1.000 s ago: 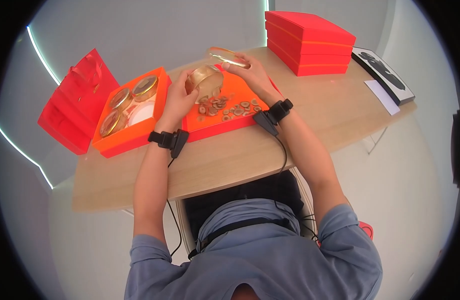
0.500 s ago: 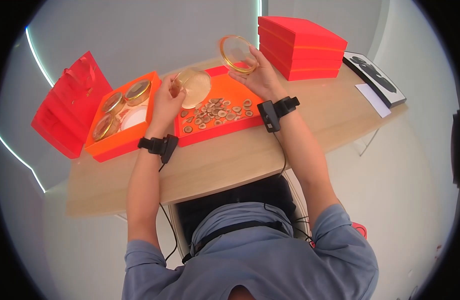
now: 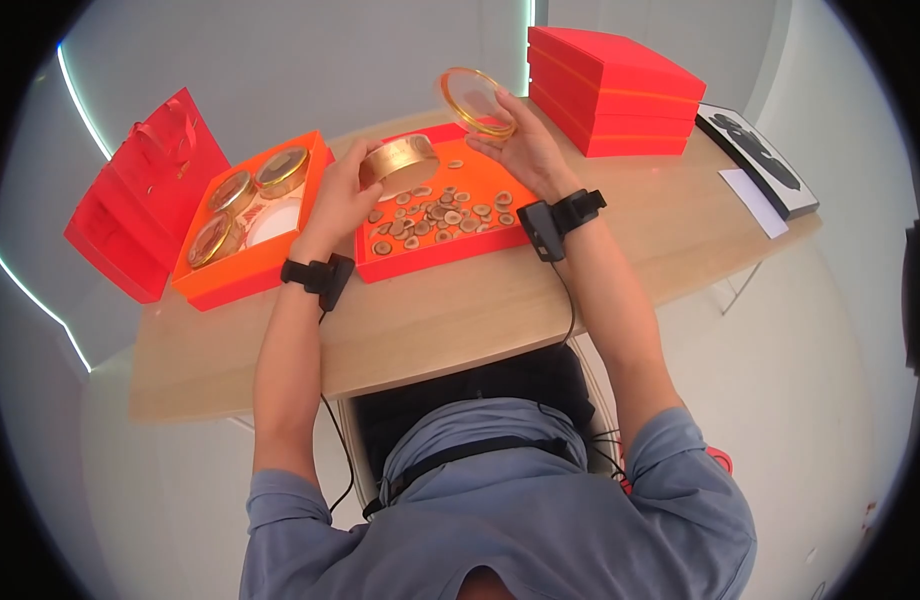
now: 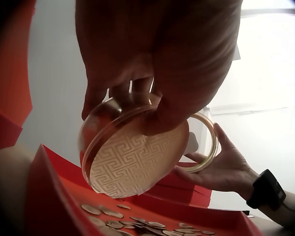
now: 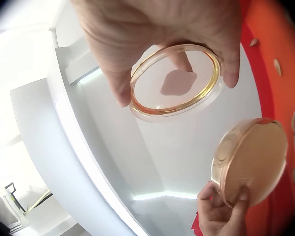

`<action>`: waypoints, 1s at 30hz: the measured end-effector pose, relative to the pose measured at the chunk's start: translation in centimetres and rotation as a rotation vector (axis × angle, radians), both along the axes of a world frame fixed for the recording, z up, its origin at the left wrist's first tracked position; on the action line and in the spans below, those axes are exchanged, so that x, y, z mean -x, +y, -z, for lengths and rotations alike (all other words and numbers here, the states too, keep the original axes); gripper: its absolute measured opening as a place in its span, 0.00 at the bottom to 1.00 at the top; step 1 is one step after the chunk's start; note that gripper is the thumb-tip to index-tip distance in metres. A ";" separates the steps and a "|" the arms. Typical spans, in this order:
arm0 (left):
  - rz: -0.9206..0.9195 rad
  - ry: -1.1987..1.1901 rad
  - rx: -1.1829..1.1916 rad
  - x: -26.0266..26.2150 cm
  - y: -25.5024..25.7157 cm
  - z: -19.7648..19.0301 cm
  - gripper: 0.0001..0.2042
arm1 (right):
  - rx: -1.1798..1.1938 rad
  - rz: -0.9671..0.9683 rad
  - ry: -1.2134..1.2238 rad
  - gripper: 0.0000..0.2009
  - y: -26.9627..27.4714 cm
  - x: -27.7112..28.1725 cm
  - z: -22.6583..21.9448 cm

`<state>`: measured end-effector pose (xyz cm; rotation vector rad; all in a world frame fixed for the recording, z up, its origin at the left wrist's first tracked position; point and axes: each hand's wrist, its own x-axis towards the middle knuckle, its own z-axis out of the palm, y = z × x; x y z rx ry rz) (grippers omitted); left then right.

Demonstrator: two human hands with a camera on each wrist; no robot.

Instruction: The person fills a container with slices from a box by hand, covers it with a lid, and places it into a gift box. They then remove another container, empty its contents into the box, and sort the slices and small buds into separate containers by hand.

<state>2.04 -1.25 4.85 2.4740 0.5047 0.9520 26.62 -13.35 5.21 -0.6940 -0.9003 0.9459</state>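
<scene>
In the head view my left hand grips a round gold jar by its side, over a red-edged orange box lid or tray. The left wrist view shows the jar's base, embossed with a maze-like pattern, and the thumb pressing on it. Thin brown-rimmed round slices lie scattered in the tray below. To the right and higher, my right hand holds a clear round lid with a gold rim by its edge, tilted up. A diamond-shaped patch shows in the lid's middle.
Left of the tray stands an orange box with several gold-lidded jars and a white round recess or piece. A red gift bag leans beyond it. Stacked red boxes and a black-and-white flat box sit at right.
The jar, earlier low over the tray with slices beneath it, has been raised and turned. The slices now lie spread out. The right hand has lifted the lid and tilted it upright.
</scene>
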 end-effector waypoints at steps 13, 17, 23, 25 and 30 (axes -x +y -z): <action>-0.010 -0.373 0.838 0.3 2.4 0.6 0.16 | -0.021 0.040 0.100 0.38 -0.3 -2.0 -0.6; 0.265 -0.513 1.215 1.2 4.2 1.1 0.15 | 0.004 0.082 0.018 0.36 -0.4 -1.9 -0.8; 0.264 -0.541 1.239 1.4 3.4 1.0 0.13 | 0.081 0.247 -0.149 0.33 -2.1 -3.3 -2.1; 0.246 -0.477 1.197 1.7 3.7 1.1 0.15 | 0.140 0.271 -0.225 0.34 -3.4 -5.3 -2.7; 0.185 -0.464 1.181 1.6 4.0 1.7 0.15 | 0.544 0.545 -0.765 0.37 -5.4 -9.3 -0.5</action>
